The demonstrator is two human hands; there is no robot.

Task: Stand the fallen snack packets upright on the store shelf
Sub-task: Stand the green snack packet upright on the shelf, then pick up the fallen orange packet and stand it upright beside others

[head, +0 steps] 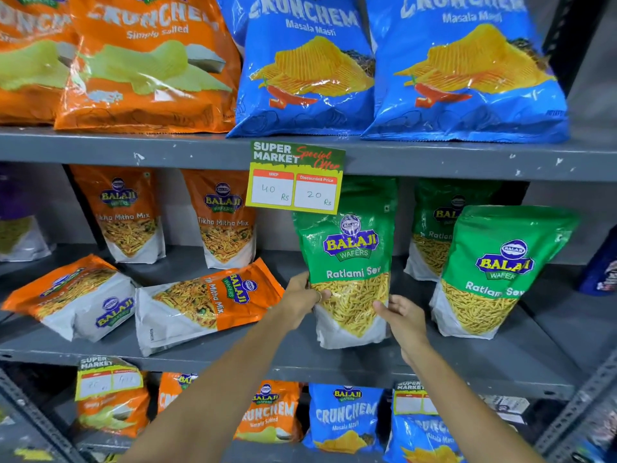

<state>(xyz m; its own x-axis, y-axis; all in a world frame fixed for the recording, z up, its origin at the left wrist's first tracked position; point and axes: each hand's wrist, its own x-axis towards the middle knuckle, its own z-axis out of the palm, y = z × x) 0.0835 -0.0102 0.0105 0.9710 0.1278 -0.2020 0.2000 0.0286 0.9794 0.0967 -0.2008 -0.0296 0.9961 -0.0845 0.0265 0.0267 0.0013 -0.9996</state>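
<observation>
- Seen from the head camera, gripping a green Ratlami Sev packet [349,262] with both hands at the front of the grey middle shelf [267,354].
- Left hand [300,297] pressed on the packet's left edge, thumb across the clear window, a ring on one finger, fingers wrapped behind.
- Right hand [399,317] clasping the lower right edge, thumb on the front, fingers curled round the side.
- Standing upright, that packet, base touching the shelf, top just below the yellow price tag [295,182] marked 40 and 20 Rs.
- Just to the right, a second Ratlami Sev packet [494,272] upright, with a third [430,228] behind it.
- Lying flat to the left, a fallen Tikha Mitha Mix packet [207,302], top pointing right, near the left hand but not touching it.
- Further left, another fallen orange packet [73,295], also on its back, just beside the first.
- Behind those, two upright Tikha Mitha Mix packets [128,213] against the back.
- Above, orange and blue Crunchem bags [310,65] standing in a row.
</observation>
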